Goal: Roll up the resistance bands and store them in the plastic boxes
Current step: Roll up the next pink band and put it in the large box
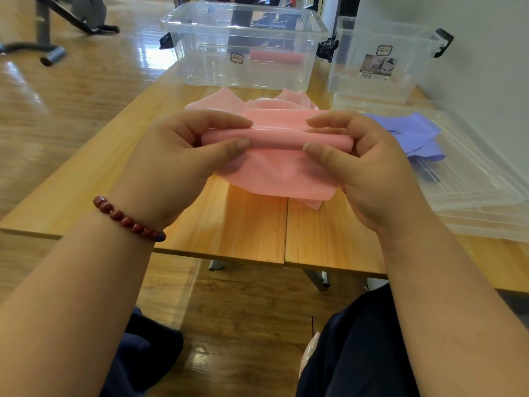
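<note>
The left hand point(171, 161) and right hand point(369, 173) cover the pink roll point(276, 138) near both ends. The purple band point(412, 130) slips behind the right hand. The label point(378, 66) on the small box point(400, 38) is too tiny to read. The clear lids point(486, 196) run off the right edge, and the stored roll point(276, 57) looks hazy through the big box point(200, 67) wall.

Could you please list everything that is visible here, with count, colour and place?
big box: 1, clear, far side of table, open
roll: 1, pink, inside big box
small box: 1, clear, far right of table
lids: seemingly 2, clear, stacked at right
purple band: 1, purple, on lids
pink band: at least 1, pink, partly rolled, held above table
table: wood, orange-brown
bracelet: 1, red-brown beads, left wrist
left hand: grips roll's left end
right hand: grips right end
</note>
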The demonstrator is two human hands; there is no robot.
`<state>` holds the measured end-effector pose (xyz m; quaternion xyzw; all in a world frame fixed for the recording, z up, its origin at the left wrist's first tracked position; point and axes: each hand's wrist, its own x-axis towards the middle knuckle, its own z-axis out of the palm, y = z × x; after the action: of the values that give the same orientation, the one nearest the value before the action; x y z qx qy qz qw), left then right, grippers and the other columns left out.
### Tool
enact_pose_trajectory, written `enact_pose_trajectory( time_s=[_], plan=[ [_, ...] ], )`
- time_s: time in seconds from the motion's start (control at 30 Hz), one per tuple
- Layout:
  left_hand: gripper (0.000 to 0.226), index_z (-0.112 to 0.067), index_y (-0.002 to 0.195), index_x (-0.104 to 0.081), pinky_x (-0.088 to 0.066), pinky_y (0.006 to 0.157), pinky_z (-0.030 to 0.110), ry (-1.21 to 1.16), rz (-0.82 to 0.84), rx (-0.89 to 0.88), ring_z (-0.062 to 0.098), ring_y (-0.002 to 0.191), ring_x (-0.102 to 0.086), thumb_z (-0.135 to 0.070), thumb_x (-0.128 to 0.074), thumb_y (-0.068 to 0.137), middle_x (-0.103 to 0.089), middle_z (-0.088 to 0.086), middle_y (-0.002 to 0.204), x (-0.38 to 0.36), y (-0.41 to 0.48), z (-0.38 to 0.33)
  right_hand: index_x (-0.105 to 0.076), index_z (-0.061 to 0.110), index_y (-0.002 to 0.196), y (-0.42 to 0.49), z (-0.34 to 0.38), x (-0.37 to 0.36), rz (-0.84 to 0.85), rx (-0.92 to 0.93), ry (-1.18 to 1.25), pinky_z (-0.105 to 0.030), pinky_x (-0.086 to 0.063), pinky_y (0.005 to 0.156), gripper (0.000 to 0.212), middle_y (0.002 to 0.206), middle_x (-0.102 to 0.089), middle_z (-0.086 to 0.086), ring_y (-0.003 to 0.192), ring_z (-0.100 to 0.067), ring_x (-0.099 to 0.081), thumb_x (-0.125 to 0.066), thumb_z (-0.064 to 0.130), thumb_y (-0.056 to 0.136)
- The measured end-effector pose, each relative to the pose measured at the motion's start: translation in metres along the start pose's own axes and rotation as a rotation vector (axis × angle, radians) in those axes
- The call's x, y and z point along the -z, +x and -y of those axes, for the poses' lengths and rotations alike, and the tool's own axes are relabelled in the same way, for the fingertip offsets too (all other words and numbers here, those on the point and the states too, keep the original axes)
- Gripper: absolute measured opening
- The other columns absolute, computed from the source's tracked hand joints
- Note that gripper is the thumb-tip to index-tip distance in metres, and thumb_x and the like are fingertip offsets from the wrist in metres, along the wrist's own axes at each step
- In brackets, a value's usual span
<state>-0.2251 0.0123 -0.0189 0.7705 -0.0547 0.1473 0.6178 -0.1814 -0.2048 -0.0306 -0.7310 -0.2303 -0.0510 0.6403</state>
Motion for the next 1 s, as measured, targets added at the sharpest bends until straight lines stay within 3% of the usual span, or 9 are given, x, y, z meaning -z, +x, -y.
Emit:
enact_pose_trajectory(
  time_s=[0.13, 0.27, 0.4, 0.5, 0.6, 0.73, 0.83, 0.93, 1.0],
  plan=[
    [0.025, -0.037, 0.096, -0.074, -0.050, 0.069, 0.019, 0.047, 0.055, 0.014, 0.006, 0.081, -0.063, -0.016, -0.076, 0.081, -0.069, -0.013, 0.089, 0.0022, 0.0003, 0.0019, -0.073, 0.041, 0.084, 0.0000, 0.0004, -0.0013, -0.080, 0.048, -0.051, -0.018, -0.051, 0.076, 0.020, 0.091, -0.069, 0.022, 0.093, 0.001, -0.063, -0.076, 0.022, 0.082],
    [0.038, -0.040, 0.103, -0.072, -0.057, 0.086, 0.036, -0.048, 0.151, 0.096, 0.023, 0.104, -0.066, -0.026, -0.076, 0.067, -0.070, 0.001, 0.110, 0.0044, -0.0006, 0.0009, -0.075, 0.040, 0.080, 0.0003, 0.0001, -0.0002, -0.093, 0.073, -0.007, -0.022, -0.052, 0.080, 0.028, 0.091, -0.072, 0.018, 0.096, -0.004, -0.065, -0.077, 0.012, 0.081],
    [0.039, -0.041, 0.096, -0.076, -0.057, 0.090, 0.044, -0.072, 0.128, 0.110, 0.022, 0.107, -0.066, -0.051, -0.075, 0.058, -0.070, 0.004, 0.114, 0.0002, -0.0017, -0.0013, -0.074, 0.037, 0.081, 0.0002, 0.0002, 0.0006, -0.077, 0.103, 0.015, -0.023, -0.052, 0.085, 0.032, 0.095, -0.074, 0.014, 0.101, -0.006, -0.066, -0.075, 0.005, 0.081],
    [0.031, -0.038, 0.093, -0.077, -0.056, 0.090, 0.050, -0.020, 0.092, 0.108, 0.025, 0.107, -0.065, -0.050, -0.074, 0.065, -0.070, 0.003, 0.110, -0.0013, -0.0012, -0.0011, -0.071, 0.030, 0.085, -0.0003, 0.0015, 0.0002, -0.050, 0.102, 0.008, -0.022, -0.052, 0.085, 0.030, 0.096, -0.073, 0.015, 0.103, -0.005, -0.065, -0.073, 0.001, 0.081],
    [0.024, -0.031, 0.094, -0.077, -0.058, 0.083, 0.037, -0.024, 0.093, 0.102, 0.021, 0.105, -0.066, -0.040, -0.082, 0.072, -0.071, 0.001, 0.107, -0.0011, -0.0008, -0.0006, -0.070, 0.034, 0.088, 0.0000, 0.0008, 0.0007, -0.024, 0.088, -0.017, -0.026, -0.053, 0.086, 0.030, 0.104, -0.071, 0.013, 0.107, -0.007, -0.064, -0.074, 0.005, 0.080],
    [0.023, -0.027, 0.088, -0.076, -0.056, 0.071, 0.021, -0.124, 0.052, 0.111, 0.020, 0.101, -0.069, -0.031, -0.075, 0.066, -0.071, 0.005, 0.104, -0.0038, -0.0016, -0.0009, -0.067, 0.042, 0.102, 0.0006, -0.0012, 0.0019, 0.034, -0.014, -0.005, -0.035, -0.057, 0.083, 0.034, 0.114, -0.068, 0.010, 0.106, -0.011, -0.065, -0.078, 0.028, 0.074],
    [0.016, -0.030, 0.082, -0.077, -0.058, 0.071, 0.025, -0.135, 0.057, 0.102, 0.023, 0.101, -0.068, -0.028, -0.079, 0.066, -0.069, 0.005, 0.107, -0.0039, -0.0012, 0.0002, -0.071, 0.042, 0.094, -0.0001, -0.0013, 0.0001, -0.019, -0.046, -0.021, -0.028, -0.056, 0.079, 0.018, 0.102, -0.069, 0.013, 0.097, -0.007, -0.066, -0.077, 0.039, 0.078],
    [0.018, -0.034, 0.083, -0.078, -0.059, 0.084, 0.040, -0.078, 0.066, 0.083, 0.026, 0.103, -0.067, -0.023, -0.080, 0.070, -0.073, -0.001, 0.101, -0.0018, -0.0004, 0.0031, -0.072, 0.040, 0.084, -0.0009, -0.0002, -0.0023, -0.076, -0.013, -0.079, -0.021, -0.055, 0.075, 0.013, 0.091, -0.069, 0.021, 0.092, -0.002, -0.065, -0.075, 0.028, 0.083],
    [0.019, -0.033, 0.087, -0.078, -0.058, 0.088, 0.041, -0.074, 0.078, 0.081, 0.022, 0.104, -0.068, -0.024, -0.075, 0.071, -0.074, -0.001, 0.104, -0.0016, -0.0006, 0.0030, -0.073, 0.040, 0.082, -0.0007, 0.0009, -0.0027, -0.083, 0.000, -0.071, -0.021, -0.054, 0.074, 0.017, 0.088, -0.069, 0.023, 0.091, -0.001, -0.064, -0.077, 0.024, 0.081]
  ],
)
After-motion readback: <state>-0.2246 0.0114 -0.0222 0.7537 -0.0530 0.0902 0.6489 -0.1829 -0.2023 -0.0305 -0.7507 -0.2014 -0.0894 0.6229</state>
